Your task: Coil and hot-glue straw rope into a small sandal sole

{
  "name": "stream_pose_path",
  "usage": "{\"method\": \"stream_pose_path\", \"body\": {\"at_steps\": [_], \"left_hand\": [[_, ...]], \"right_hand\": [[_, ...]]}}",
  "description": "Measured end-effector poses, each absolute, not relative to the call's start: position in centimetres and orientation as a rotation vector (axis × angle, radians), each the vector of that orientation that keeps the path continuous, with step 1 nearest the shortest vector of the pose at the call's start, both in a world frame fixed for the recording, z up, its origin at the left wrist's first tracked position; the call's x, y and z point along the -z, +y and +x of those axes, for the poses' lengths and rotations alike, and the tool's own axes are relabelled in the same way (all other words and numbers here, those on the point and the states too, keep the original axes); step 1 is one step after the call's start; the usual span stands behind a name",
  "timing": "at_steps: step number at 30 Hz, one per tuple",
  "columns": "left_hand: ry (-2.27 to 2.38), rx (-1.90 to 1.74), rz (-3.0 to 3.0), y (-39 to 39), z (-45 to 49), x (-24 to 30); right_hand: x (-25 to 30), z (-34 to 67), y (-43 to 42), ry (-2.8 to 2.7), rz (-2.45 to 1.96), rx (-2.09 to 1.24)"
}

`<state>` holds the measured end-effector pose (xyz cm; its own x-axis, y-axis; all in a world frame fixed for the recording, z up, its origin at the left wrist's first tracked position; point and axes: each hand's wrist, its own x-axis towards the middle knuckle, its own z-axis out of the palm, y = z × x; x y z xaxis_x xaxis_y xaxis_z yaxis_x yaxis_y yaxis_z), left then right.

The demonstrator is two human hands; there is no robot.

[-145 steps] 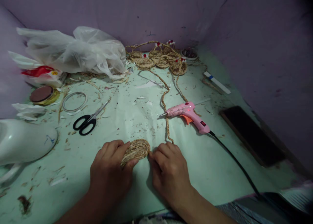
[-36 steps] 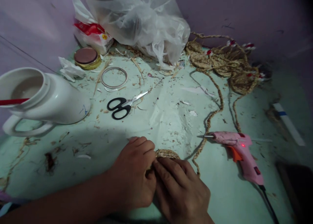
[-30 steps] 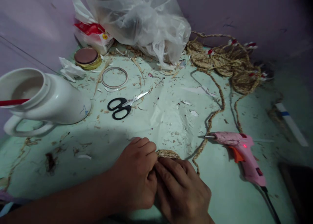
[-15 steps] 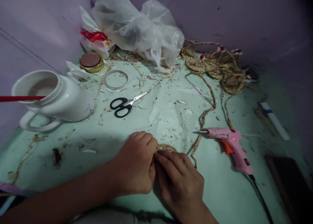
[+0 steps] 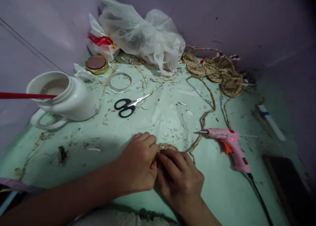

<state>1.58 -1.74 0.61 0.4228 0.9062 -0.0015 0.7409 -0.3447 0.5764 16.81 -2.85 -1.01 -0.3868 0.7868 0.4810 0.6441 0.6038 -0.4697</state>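
A small coiled disc of braided straw rope [image 5: 167, 147] lies on the pale green table, mostly covered by my hands. My left hand [image 5: 137, 165] curls over its left side with fingers closed on it. My right hand [image 5: 179, 178] presses on its near and right side, fingers bent over the coil. The loose braided rope [image 5: 204, 115] runs from the disc toward the back. A pink glue gun [image 5: 228, 146] with a red light on lies just right of my hands.
Black scissors [image 5: 127, 106], a tape ring [image 5: 120, 81], a gold-rimmed tin [image 5: 96, 64], a white jug [image 5: 65, 97] with a red stick, a plastic bag [image 5: 143, 35], finished straw coils [image 5: 217, 73], a white marker [image 5: 271, 122] and a dark slab [image 5: 286, 183] sit around. Straw scraps litter the table.
Since the earliest frame my hands have closed together over the disc, hiding most of it. The view has swung left and drifted slightly; my hands stay pressed on the coil.
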Motion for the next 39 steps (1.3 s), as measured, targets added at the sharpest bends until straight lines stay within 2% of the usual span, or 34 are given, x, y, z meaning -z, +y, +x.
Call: {"method": "stream_pose_path", "body": {"at_steps": [8,14,17,23,26,32,39], "left_hand": [[1.351,-0.449,2.100,-1.1,0.3,-0.8],[1.523,-0.326,1.983,-0.9,-2.1,-2.1],[1.549,-0.284,2.056,-1.1,-1.6,-2.6],[1.592,-0.146,2.315,-2.5,1.3,-2.5],[1.620,-0.249,2.365,-3.0,1.6,-2.0],[1.594,-0.852,2.330,-3.0,1.3,-1.1],[1.544,-0.847,2.270,-3.1,0.1,-3.4]], "right_hand": [[0.8,18.2,-2.9,-2.119,-1.074,-0.425],[-0.4,20.5,-2.7,-1.419,-1.087,-0.137],[-0.2,21.6,-2.0,-1.119,-1.120,-0.097],[0.9,22.7,-2.1,-1.108,-1.150,-0.133],[0.9,21.9,-2.7,-1.229,-1.104,-0.199],[0.2,20.4,-3.4,-1.415,-0.932,-0.308],[-0.3,20.9,-3.9,-1.409,-0.799,-0.303]]}}
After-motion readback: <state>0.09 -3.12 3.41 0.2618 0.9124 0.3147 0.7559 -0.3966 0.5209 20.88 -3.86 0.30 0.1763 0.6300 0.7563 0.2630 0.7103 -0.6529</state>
